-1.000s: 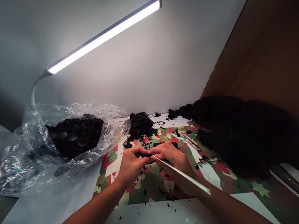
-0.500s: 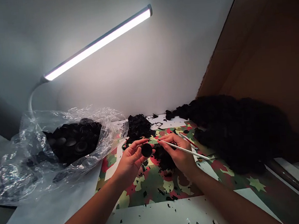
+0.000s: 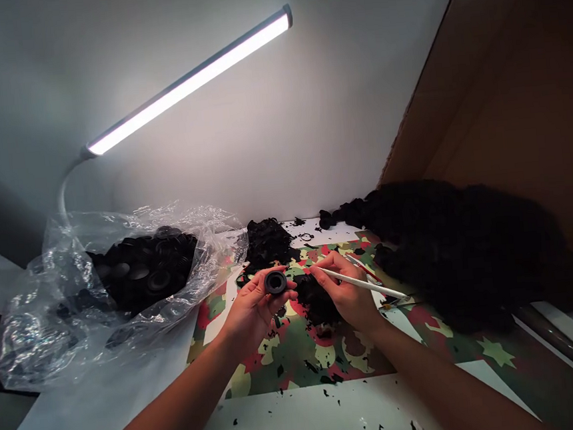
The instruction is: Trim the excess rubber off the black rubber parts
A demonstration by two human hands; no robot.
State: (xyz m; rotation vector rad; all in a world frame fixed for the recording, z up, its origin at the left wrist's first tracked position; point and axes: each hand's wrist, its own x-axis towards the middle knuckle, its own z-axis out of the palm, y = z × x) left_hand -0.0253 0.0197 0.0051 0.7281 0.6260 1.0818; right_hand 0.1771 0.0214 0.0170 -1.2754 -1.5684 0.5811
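Between the fingers of my left hand (image 3: pixel 254 305) is a small round black rubber-like part (image 3: pixel 275 282), its ringed, hollow face turned toward me. My right hand (image 3: pixel 347 290) is closed around a slim white pen-like tool (image 3: pixel 362 282). The tool's tip end points left toward the black part, with a gap between them. Beneath and between the hands lies a heap of black scraps (image 3: pixel 316 299) on a camouflage-patterned sheet (image 3: pixel 298 348).
A clear plastic bag (image 3: pixel 40 330) at left holds many round black parts (image 3: pixel 145 267). Another scrap pile (image 3: pixel 268 240) lies behind my hands. A big black heap (image 3: pixel 470 252) leans against cardboard (image 3: pixel 498 109) at right. A lit lamp (image 3: pixel 189 83) hangs above.
The black part has turned in my left hand from a flat dark face to its ringed, hollow face. My right hand with the white tool has shifted slightly right, away from it.
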